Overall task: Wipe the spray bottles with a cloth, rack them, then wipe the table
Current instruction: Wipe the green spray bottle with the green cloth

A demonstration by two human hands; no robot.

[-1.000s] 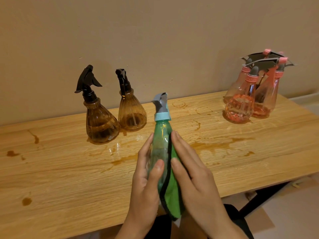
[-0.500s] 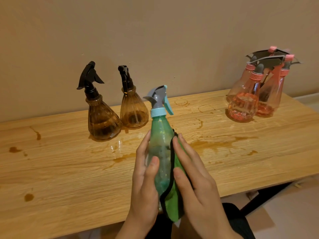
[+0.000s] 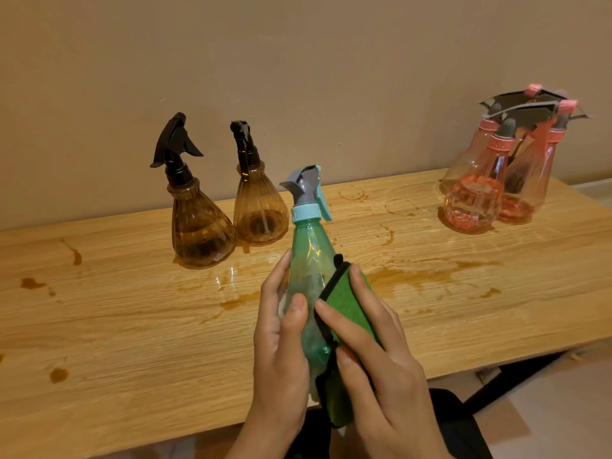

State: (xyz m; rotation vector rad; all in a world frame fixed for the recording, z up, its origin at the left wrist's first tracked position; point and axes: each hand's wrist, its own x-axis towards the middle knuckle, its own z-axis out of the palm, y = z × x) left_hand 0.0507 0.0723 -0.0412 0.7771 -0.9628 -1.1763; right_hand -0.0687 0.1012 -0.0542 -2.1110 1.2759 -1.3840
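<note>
Green bottle point(image 3: 308, 253) gripped in the left hand point(image 3: 281, 352) — right hand point(image 3: 381, 359) holds the cloth point(image 3: 351, 299) against it.

Bare left hand point(image 3: 281, 346) and right hand point(image 3: 376, 354), dark clothing point(image 3: 463, 425).

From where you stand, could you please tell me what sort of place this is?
Probably an indoor room, maybe a home: a stained wooden table against a bare beige wall, with brown spray bottles on it.
</note>
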